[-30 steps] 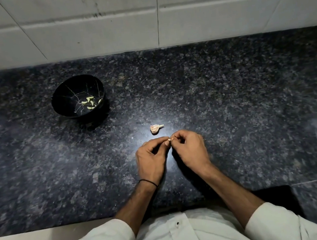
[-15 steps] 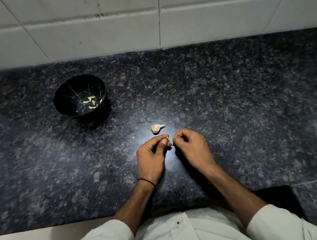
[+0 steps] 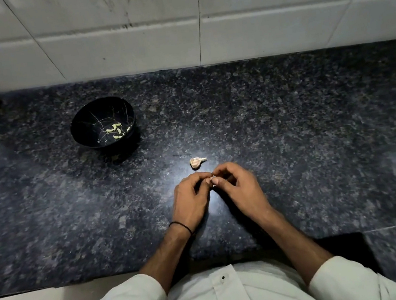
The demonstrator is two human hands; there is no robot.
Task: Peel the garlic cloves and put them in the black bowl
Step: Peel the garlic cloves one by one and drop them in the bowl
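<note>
Pinching clove (image 3: 212, 180) (left grip (image 3: 190, 199), right grip (image 3: 242, 190))

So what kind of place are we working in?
Most likely a kitchen counter: a dark speckled granite worktop, a white tiled wall behind it, and a round black bowl holding pale peeled garlic cloves.

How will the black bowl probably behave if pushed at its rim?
The round black bowl probably slides easily, since the dark speckled stone counter looks glossy. It holds only a few pale peeled garlic cloves, so it is likely light. Its base seems narrower than its rim, so a rim push might tip it.
</note>
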